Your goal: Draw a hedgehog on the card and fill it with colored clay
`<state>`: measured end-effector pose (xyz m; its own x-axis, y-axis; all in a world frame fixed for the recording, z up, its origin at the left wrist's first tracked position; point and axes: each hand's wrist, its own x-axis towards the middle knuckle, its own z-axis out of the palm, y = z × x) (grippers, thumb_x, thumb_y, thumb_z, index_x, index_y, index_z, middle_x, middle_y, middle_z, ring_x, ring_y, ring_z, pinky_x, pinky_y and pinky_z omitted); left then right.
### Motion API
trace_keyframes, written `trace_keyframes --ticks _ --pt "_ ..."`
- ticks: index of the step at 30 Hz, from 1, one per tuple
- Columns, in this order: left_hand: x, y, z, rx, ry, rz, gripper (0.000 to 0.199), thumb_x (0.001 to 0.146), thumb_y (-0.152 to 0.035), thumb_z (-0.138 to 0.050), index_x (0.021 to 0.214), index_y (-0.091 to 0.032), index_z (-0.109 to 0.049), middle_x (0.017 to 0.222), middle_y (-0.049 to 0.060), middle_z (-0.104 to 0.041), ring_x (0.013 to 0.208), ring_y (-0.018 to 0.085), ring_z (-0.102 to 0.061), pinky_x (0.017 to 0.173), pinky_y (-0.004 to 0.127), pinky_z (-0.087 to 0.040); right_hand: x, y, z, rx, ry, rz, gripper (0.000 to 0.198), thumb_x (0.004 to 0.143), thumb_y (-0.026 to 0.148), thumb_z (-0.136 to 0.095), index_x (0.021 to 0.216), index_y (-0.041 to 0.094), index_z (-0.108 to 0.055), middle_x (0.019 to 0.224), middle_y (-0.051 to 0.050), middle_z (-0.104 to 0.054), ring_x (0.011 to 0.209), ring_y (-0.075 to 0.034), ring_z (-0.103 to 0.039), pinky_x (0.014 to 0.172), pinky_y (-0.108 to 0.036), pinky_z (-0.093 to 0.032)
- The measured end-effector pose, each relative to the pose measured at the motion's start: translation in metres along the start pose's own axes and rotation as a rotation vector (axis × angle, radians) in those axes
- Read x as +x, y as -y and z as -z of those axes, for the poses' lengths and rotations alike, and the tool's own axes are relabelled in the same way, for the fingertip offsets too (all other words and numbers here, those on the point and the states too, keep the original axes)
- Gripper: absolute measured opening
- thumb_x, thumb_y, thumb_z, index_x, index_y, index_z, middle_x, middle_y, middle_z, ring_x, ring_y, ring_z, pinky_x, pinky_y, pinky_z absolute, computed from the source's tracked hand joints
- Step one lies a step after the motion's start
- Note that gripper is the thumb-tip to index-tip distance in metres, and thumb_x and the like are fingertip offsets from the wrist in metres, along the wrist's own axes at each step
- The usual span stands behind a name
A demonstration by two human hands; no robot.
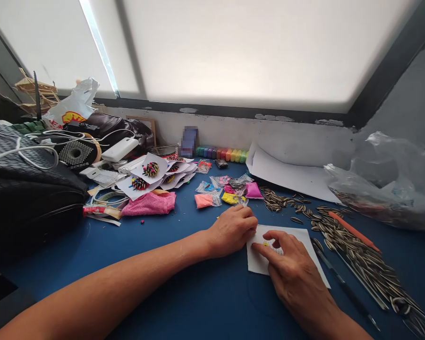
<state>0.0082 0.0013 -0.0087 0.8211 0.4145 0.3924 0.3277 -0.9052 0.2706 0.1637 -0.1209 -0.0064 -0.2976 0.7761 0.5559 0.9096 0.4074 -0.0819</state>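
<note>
Sheet on surface, right of centre. Pen and seeds to its right; small packets behind, leftward. Farther left: cloth, cards behind it, handbag beyond, leftmost. Plastic bag far right, behind seeds.

The yellow speck beside the right fingers is too small to identify.

- The white paper is one flat sheet with straight edges; it lies on the blue bench; the left hand is at its far left corner, and the right hand hides much of its middle;
- The yellow bit is tiny and bright; it shows between the right fingers, over the paper; its shape is too small to tell.
</note>
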Motion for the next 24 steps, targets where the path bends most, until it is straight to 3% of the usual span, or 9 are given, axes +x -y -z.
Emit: trace_keyframes --ticks 8,11,14,19,24 --pt "0.001 -0.002 0.003 0.005 0.029 0.010 0.015 0.092 -0.016 -0.047 0.080 -0.017 -0.057 0.092 0.005 -0.058 0.085 0.016 -0.049 0.078 0.029 -0.042 0.000 0.001 0.001 0.009 -0.016 -0.039 0.039 0.080 0.004 -0.044 0.102 0.022 -0.072 0.107 -0.011 -0.060 0.091 -0.022 -0.059 0.079 -0.039 -0.052" --pt "0.000 -0.002 0.002 -0.003 0.007 0.016 0.018 0.094 -0.018 -0.046 0.081 -0.016 -0.059 0.090 0.005 -0.059 0.084 0.016 -0.050 0.076 0.029 -0.042 0.004 -0.004 0.006 0.013 -0.038 -0.083 0.039 0.086 0.009 -0.043 0.113 0.021 -0.068 0.107 -0.010 -0.059 0.091 -0.021 -0.059 0.078 -0.038 -0.053" --pt "0.001 -0.003 0.004 -0.057 -0.055 0.039 0.022 0.094 -0.019 -0.046 0.080 -0.014 -0.062 0.089 0.006 -0.060 0.083 0.016 -0.052 0.077 0.030 -0.043 0.009 -0.012 0.017 0.007 -0.082 -0.136 0.032 0.090 0.015 -0.043 0.112 0.019 -0.067 0.105 -0.011 -0.058 0.094 -0.022 -0.061 0.078 -0.038 -0.053" --pt "0.007 -0.010 0.020 -0.401 -0.288 0.121 0.013 0.085 -0.014 -0.059 0.075 -0.014 -0.067 0.092 0.006 -0.066 0.088 0.015 -0.059 0.082 0.029 -0.045 0.014 -0.019 0.035 0.163 -0.033 -0.297 0.026 0.091 0.025 -0.047 0.107 0.024 -0.067 0.103 -0.007 -0.065 0.083 -0.019 -0.065 0.063 -0.029 -0.054" --pt "0.011 -0.019 0.037 -0.838 -0.237 0.279 0.006 0.080 -0.015 -0.064 0.077 -0.013 -0.069 0.081 0.003 -0.067 0.077 0.012 -0.059 0.073 0.025 -0.047 0.023 -0.022 0.043 0.282 0.053 -0.351 0.023 0.089 0.031 -0.049 0.101 0.023 -0.067 0.091 -0.005 -0.070 0.074 -0.017 -0.067 0.060 -0.027 -0.054"
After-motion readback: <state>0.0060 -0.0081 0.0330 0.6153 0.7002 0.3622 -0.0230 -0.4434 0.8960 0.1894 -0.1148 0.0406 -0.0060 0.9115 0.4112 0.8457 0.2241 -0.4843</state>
